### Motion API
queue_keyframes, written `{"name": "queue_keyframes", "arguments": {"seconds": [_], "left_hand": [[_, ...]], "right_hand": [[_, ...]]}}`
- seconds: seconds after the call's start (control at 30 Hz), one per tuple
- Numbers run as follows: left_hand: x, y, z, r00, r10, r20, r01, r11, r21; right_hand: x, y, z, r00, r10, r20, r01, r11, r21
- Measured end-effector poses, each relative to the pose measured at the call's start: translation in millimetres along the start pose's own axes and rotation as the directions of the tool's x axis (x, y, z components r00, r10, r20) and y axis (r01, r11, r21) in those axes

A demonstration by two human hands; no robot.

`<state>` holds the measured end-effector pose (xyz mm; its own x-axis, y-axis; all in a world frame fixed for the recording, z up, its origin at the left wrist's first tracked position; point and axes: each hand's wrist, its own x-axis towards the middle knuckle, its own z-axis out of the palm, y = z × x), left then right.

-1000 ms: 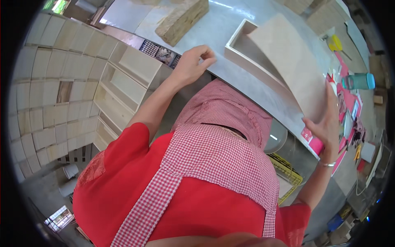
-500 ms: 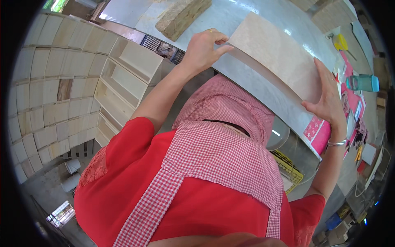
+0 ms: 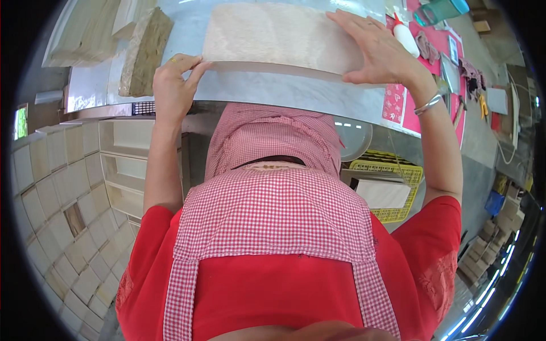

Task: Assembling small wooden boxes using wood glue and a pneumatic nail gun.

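A pale rectangular wooden board [image 3: 278, 37] lies lengthwise before me above the grey-white tabletop [image 3: 273, 88], with a shaded strip along its near edge. My left hand [image 3: 173, 85] pinches its near left corner between thumb and fingertips. Around the right end spreads my right hand [image 3: 382, 51], its thumb at the near edge and its fingers reaching over toward the far side. What supports the board underneath is hidden.
Left of the board stand a rough wood block [image 3: 145, 54] and stacked boards [image 3: 82, 34]. A white squeeze bottle [image 3: 405, 38] and a teal jar [image 3: 438, 11] sit at right. Below are a yellow crate [image 3: 418, 176] and, at left, piled wooden boxes [image 3: 51, 193].
My view has turned, so the table and board now run nearly level across it instead of slanting. Both hands remain at the board's two ends.
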<state>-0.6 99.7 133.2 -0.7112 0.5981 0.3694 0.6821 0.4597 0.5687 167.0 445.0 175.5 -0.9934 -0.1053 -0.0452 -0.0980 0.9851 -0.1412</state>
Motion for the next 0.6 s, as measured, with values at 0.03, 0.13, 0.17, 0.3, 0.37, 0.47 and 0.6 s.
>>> {"name": "queue_keyframes", "arguments": {"seconds": [0.03, 0.13, 0.17, 0.3, 0.37, 0.47, 0.6], "left_hand": [[0.1, 0.3, 0.1, 1.000, 0.007, -0.008, -0.007, 1.000, 0.001], [0.0, -0.5, -0.4, 1.000, 0.003, 0.003, -0.003, 1.000, 0.001], [0.0, -0.6, -0.9, 1.000, -0.003, 0.007, 0.003, 1.000, 0.003], [1.4, 1.1, -2.9, 1.000, -0.011, 0.027, 0.011, 1.000, 0.023], [2.0, 0.3, -2.8, 0.999, -0.009, 0.033, 0.008, 1.000, 0.028], [2.4, -1.7, -2.4, 0.999, -0.003, 0.037, 0.001, 0.999, 0.035], [3.0, -3.6, -1.6, 1.000, 0.010, 0.027, -0.011, 0.999, 0.041]], "right_hand": [[-0.4, 0.0, 1.7, 1.000, -0.003, -0.013, 0.003, 1.000, -0.003], [-1.1, -0.3, 4.9, 0.999, -0.008, -0.039, 0.007, 1.000, -0.009], [-0.9, -0.6, 5.5, 0.999, -0.005, -0.035, 0.005, 1.000, -0.012], [1.1, -1.7, 6.8, 0.999, -0.006, -0.035, 0.005, 1.000, -0.030], [3.6, -6.8, 3.0, 0.999, -0.022, -0.050, 0.019, 0.998, -0.063], [5.9, -16.8, -18.9, 0.996, 0.004, 0.086, 0.003, 0.996, -0.084], [-22.5, -10.6, -0.1, 0.978, 0.031, -0.208, -0.056, 0.992, -0.111]]}}
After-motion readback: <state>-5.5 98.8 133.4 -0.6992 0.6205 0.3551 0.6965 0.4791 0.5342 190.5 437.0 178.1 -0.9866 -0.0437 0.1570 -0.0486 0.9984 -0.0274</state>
